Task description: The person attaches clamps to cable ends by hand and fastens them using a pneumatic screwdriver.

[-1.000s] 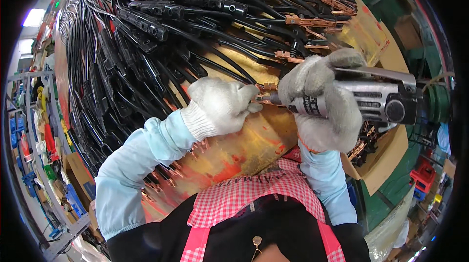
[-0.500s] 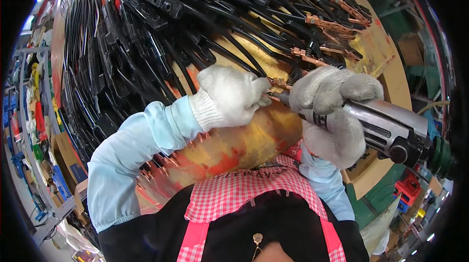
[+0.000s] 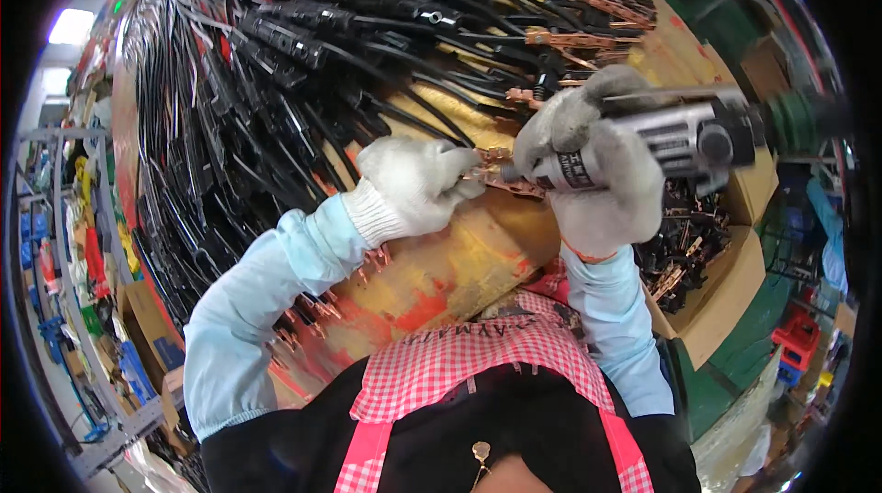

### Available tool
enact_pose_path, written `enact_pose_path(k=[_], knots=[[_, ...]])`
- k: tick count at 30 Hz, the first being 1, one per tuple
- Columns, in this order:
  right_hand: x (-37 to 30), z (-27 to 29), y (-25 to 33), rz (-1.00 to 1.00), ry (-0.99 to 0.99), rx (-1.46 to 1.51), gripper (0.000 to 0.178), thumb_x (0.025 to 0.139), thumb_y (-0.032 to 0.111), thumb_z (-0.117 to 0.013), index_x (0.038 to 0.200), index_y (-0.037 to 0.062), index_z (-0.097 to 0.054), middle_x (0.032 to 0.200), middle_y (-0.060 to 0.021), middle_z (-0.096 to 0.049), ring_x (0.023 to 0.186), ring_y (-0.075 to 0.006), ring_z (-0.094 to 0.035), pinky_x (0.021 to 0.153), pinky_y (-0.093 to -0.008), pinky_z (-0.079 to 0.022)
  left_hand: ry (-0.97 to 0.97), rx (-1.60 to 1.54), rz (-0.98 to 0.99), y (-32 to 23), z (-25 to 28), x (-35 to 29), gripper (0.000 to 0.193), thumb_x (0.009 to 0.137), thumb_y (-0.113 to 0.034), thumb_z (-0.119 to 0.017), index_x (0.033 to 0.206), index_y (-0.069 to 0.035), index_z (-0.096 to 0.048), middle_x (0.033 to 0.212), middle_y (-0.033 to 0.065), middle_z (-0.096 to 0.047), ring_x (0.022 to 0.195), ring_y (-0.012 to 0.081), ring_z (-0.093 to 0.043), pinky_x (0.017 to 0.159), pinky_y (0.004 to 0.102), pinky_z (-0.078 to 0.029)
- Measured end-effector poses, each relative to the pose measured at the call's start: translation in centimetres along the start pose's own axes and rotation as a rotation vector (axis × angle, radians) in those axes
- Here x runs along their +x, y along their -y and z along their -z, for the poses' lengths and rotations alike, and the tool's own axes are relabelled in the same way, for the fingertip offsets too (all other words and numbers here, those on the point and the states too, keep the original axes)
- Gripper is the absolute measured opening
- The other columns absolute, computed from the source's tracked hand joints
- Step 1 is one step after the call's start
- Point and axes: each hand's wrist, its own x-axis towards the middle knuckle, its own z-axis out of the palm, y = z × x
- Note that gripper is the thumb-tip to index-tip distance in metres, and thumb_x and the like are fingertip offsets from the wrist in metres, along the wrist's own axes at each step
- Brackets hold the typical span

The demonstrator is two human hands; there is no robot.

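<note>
My left hand (image 3: 412, 185), in a white knit glove, is closed with its fingertips pinched at the near side of a copper-coloured clamp (image 3: 496, 170). A black cable (image 3: 436, 125) runs to that spot. My right hand (image 3: 602, 171), in a greyer glove, wraps round the front of a silver and black power screwdriver (image 3: 675, 139). The tool lies nearly level, its tip pointing left at the clamp, touching or very close to it. The tool's rear end is blurred. Exactly what my left fingertips grip is partly hidden by the glove.
Many black cables with black handles (image 3: 276, 34) fan over the worn yellow-and-red work surface (image 3: 441, 277). Copper clamps (image 3: 611, 11) lie at the far right. An open cardboard box (image 3: 730, 295) holds black and copper parts. Shelving (image 3: 64, 217) stands left; a red bin (image 3: 797, 335) sits right.
The screwdriver's rear end has swung up and away, bringing the tool nearer level. My right hand has shifted slightly left and turned with it. The box of parts now shows more fully.
</note>
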Motion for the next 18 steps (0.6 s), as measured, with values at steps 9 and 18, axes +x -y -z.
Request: enact_pose_path(k=[9, 18], knots=[[-3.7, 10.4, 7.4, -0.426, -0.881, -0.399, 0.029, 0.091, 0.033, -0.067, 0.103, 0.0078, -0.061, 0.069, 0.0015, -0.053, 0.057, -0.0105, -0.054, 0.047, -0.0262, -0.043, 0.045, -0.149, 0.011, 0.0, 1.4, -1.1, 0.032, 0.077, -0.027, -0.074, 0.106, -0.014, -0.071, 0.090, 0.0110, -0.070, 0.083, 0.0311, -0.068, 0.069, 0.0419, -0.053], [-18.8, 28.8, 8.9, -0.672, -0.927, -1.616, 0.042, 0.088, 0.031, -0.072, 0.115, 0.0002, -0.064, 0.091, -0.0099, -0.068, 0.074, -0.0190, -0.066, 0.067, -0.0309, -0.053, 0.027, 0.278, -0.335, 1.2, 5.0, 3.1, 0.064, 0.057, -0.041, -0.085, 0.112, -0.015, -0.062, 0.104, 0.0058, -0.063, 0.100, 0.0294, -0.062, 0.085, 0.0447, -0.047]])
